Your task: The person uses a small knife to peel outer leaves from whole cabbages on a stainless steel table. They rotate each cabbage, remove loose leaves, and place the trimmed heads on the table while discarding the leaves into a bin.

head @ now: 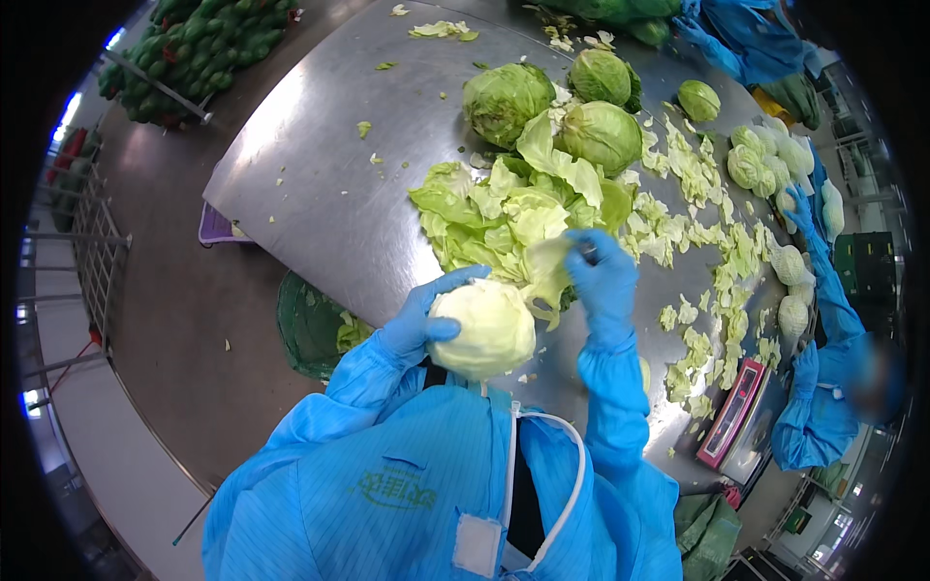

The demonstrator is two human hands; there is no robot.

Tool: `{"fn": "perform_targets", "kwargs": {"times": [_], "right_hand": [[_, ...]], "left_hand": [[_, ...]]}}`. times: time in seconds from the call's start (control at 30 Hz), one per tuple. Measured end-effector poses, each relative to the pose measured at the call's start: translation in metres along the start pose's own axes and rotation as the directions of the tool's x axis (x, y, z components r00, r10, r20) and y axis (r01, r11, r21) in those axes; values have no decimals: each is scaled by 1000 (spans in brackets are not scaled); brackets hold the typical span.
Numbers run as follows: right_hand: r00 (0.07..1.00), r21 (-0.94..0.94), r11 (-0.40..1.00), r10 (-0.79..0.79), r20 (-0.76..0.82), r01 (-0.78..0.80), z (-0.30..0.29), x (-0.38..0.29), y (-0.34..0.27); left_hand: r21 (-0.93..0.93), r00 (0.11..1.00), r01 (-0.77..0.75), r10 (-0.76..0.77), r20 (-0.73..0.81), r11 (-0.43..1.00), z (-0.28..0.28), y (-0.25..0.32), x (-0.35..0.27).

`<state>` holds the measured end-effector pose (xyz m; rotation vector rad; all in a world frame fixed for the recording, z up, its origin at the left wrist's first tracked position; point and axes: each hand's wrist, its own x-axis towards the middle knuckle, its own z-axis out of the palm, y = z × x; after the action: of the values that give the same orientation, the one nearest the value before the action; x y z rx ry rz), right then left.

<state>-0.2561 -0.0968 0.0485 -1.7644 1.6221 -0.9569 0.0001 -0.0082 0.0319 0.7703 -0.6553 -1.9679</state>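
My left hand (423, 312), in a blue glove, holds a pale, peeled cabbage head (482, 329) close to my chest, at the near edge of the steel table (327, 152). Just right of it, my right hand (600, 272), also gloved, grips a loose cabbage leaf (546, 270) and a small dark object (587, 251), perhaps a knife handle; blur and fingers hide most of it. Beyond both hands lies a heap of green outer leaves (465, 225). Behind the heap sit several unpeeled heads, among them a large cabbage (507, 104) and a rounder one (600, 138).
Leaf scraps (734, 269) spread over the table's right side, near a red-fronted scale (734, 414) and cabbages in white foam nets (770, 156). Co-workers in blue stand at right (828, 407) and top right (748, 40). A green bin (309, 327) stands below the table's left edge.
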Motion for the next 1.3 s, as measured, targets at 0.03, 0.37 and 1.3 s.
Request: {"fn": "perform_targets", "kwargs": {"times": [0.03,0.37,1.3], "right_hand": [[997,73,995,76,-19,-74,-10,16,5],[695,299,919,-40,718,-257,-20,1,-53],[981,262,964,-12,194,-40,-23,-2,-22]], "left_hand": [[1,998,-11,11,66,1000,1,4,-1],[50,983,-7,-2,184,999,3,24,-1],[-165,953,10,41,300,986,-11,-13,-9]]}}
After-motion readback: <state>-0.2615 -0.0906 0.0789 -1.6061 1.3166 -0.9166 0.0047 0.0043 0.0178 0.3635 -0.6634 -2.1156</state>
